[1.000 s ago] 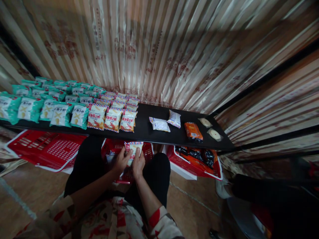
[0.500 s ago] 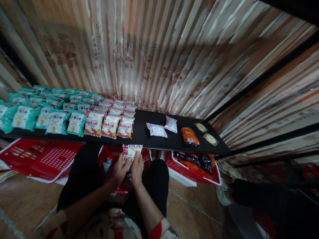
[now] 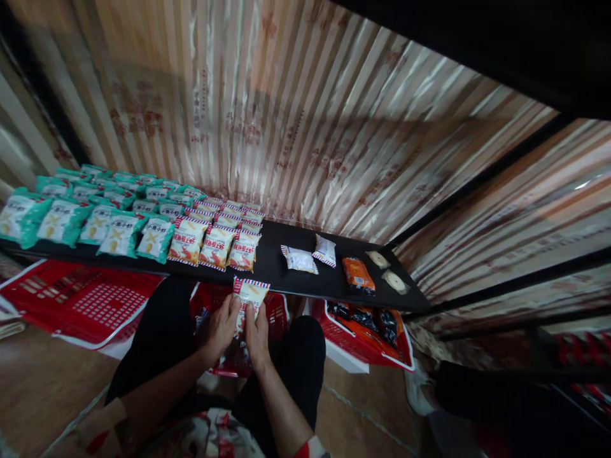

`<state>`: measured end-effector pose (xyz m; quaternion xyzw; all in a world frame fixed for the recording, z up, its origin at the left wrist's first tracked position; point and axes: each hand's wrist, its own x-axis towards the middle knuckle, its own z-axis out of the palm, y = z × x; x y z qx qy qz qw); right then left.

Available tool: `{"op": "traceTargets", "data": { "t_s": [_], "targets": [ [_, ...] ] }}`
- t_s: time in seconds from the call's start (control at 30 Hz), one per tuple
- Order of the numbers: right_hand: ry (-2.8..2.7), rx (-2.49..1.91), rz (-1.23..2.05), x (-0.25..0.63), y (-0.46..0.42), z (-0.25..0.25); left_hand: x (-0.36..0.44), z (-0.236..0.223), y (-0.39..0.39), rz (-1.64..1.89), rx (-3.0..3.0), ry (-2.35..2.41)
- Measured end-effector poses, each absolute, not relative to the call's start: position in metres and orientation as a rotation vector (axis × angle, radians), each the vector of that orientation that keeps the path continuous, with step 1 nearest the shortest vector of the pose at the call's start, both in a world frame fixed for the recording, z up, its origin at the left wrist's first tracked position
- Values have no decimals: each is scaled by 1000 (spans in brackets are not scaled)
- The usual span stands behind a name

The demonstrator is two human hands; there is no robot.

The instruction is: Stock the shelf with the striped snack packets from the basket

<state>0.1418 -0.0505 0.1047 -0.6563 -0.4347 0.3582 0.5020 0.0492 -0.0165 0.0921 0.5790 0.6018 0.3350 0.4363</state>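
Observation:
Between my two hands I hold one small snack bag with a red, white and blue striped edge, just in front of the black shelf. My left hand grips its left side, and my right hand grips the lower right. Below my hands, between my knees, sits a red basket, partly hidden by my arms. On the shelf just beyond stand rows of matching striped snack bags. To their left are several rows of teal snack bags.
Two pale striped-edge packets lie on the shelf, then an orange packet and two round wrapped items. Red baskets stand at left and right. A black post slants at right.
My view has shifted slightly, so the shelf appears tilted more. The snack bag stays in both hands; my right hand's grip has moved a little lower on it.

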Motion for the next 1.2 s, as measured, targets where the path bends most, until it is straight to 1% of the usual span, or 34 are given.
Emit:
{"op": "traceTargets", "data": {
  "t_s": [0.23,0.53,0.83,1.03,1.2],
  "targets": [
    [-974,-1624,825,149,-53,92,58,93,-17,843,1476,1430],
    [-966,-1637,799,167,-59,90,74,76,-20,852,1469,1402],
    [-974,-1602,835,163,-52,86,66,87,-18,903,1457,1403],
    [-953,-1639,761,158,-57,84,65,85,-16,867,1543,1433],
    [-1009,-1559,782,156,-57,89,63,91,-13,835,1604,1478]
  ]
}}
